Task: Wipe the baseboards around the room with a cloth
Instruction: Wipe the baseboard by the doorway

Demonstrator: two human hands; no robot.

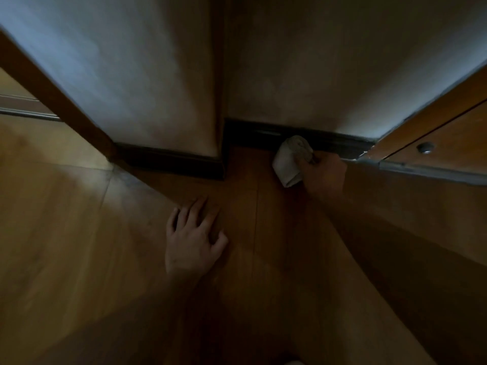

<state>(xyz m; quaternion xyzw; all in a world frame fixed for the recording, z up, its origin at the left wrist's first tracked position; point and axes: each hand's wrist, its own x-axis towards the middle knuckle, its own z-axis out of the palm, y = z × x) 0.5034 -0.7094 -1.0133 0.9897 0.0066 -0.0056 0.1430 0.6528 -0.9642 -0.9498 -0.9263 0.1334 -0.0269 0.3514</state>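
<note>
The room is dim, with a floor (pixel 79 233) of smooth, warm-brown wood planks whose long seams run toward the baseboard (pixel 334 143). Pale, matte walls (pixel 316 61) rise above the baseboard and step at a corner, so the dark, low strip follows in two runs. Left of the baseboard a brown wooden frame (pixel 52 96) slants down to the floor. Right of it stands a wooden panel (pixel 448 133) with a round metal fitting (pixel 424 148) and a grey strip along its bottom edge.

The cloth (pixel 288 159) is white, soft and folded into a thick wad. Its top touches the baseboard's right run and its lower end hangs toward the floor.

The right hand (pixel 324 175) grips the cloth with curled fingers, the arm reaching in from the lower right. The left hand (pixel 193 238) lies palm-down on the floor, well short of the baseboard, with its fingers spread and holding nothing.
</note>
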